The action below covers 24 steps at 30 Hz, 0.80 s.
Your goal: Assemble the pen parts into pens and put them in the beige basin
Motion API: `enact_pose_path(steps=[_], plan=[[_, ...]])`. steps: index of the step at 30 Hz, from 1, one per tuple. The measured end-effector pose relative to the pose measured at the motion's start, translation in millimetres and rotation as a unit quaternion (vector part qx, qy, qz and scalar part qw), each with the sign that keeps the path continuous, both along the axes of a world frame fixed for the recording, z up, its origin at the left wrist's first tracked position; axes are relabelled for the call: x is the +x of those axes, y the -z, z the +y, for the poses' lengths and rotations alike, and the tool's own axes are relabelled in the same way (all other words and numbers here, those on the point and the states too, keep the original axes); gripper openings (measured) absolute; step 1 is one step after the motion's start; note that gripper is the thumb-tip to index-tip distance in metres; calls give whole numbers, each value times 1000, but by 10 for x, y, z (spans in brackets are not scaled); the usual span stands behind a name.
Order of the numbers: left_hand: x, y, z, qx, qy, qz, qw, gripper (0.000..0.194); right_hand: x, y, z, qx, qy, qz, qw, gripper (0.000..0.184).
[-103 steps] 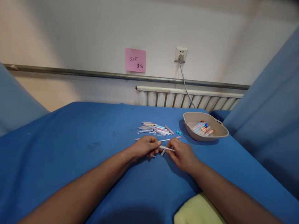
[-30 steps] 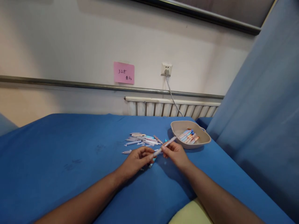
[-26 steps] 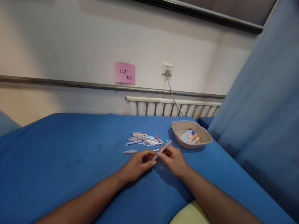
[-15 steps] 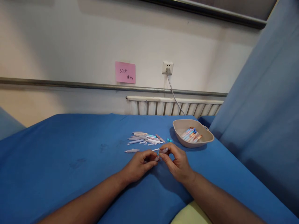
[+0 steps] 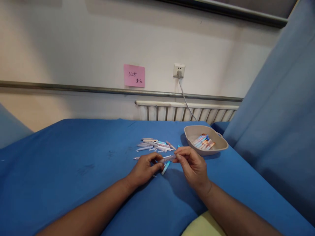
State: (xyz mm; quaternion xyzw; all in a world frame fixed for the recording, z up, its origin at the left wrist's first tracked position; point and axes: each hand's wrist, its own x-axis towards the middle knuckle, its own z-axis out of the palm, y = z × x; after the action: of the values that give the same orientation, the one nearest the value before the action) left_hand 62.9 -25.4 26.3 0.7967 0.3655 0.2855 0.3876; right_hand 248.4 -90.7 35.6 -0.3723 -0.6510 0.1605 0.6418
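Observation:
A pale, see-through pen barrel (image 5: 168,158) spans the gap between my two hands above the blue cloth. My left hand (image 5: 145,168) is closed around its left end. Thumb and fingers of my right hand (image 5: 193,165) pinch the right end. Just below the barrel, a turquoise pen part (image 5: 166,168) slants beside my left fingertips; whether they touch it I cannot tell. Past my hands lies a loose pile of pen parts (image 5: 155,145), with barrels, thin white refills and small pieces. One more pale pen piece (image 5: 136,158) pokes out behind my left hand.
A beige basket (image 5: 222,144) holding several colourful pens stands to the right, beyond my right hand. Blue cloth (image 5: 61,157) covers the table. Behind it are a radiator (image 5: 169,113) and a plugged-in cable (image 5: 184,98). A blue curtain (image 5: 273,108) hangs at the right.
My hands have drawn slightly apart, and the pale barrel now shows lengthwise between them. The turquoise part now shows more fully below it. The view has shifted slightly.

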Motion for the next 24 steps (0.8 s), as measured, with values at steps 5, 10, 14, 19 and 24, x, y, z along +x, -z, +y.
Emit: enact_pose_path(steps=[5,10,14,19,24], plan=[[-25,-31,-3,-2,10,7,1000,12,25,69,53,-28,5,5,1000,7],[-36,-35,10,23,10,23,999,12,38,96,106,-23,25,53,998,5],[-37,-18,29,29,13,29,999,12,41,97,121,-27,30,80,996,6],[-38,-14,25,27,12,20,999,12,40,112,95,-41,31,64,997,6],[-42,-1,25,26,12,14,1000,12,50,89,77,-31,41,17,999,4]])
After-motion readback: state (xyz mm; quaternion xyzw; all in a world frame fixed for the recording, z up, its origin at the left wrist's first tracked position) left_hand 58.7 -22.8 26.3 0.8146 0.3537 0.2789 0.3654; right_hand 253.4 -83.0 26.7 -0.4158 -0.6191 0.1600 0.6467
